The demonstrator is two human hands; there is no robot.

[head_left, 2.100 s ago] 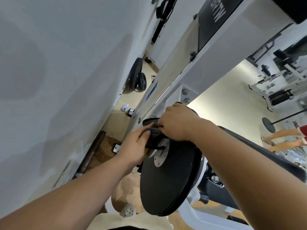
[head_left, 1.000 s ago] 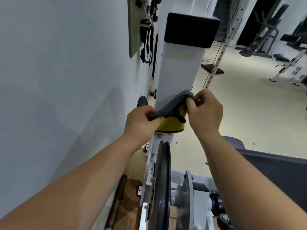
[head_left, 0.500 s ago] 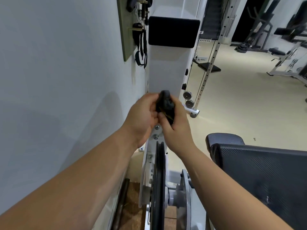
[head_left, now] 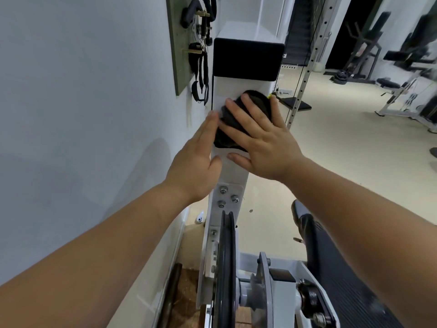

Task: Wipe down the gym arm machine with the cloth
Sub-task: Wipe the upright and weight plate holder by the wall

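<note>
Wiping step under way — right hand [head_left: 262, 143], fingers spread, presses the bunched dark cloth [head_left: 238, 119] flat against the white upright machine column [head_left: 233, 169]; left hand [head_left: 198, 159] open beside it, grip holding nothing. Next, likely: stroke down toward the bolted plate [head_left: 227, 197].

No text, label, brand, number or sign can be read anywhere in the head view. The black end cap [head_left: 247, 59] on the white machine column [head_left: 234, 166] is blank, and the column's face carries no lettering. The bolted plate [head_left: 228, 197] below shows only bolt heads. The green wall board [head_left: 178, 43] holding straps has no visible writing. Distant gym equipment is too blurred to show any markings.
</note>
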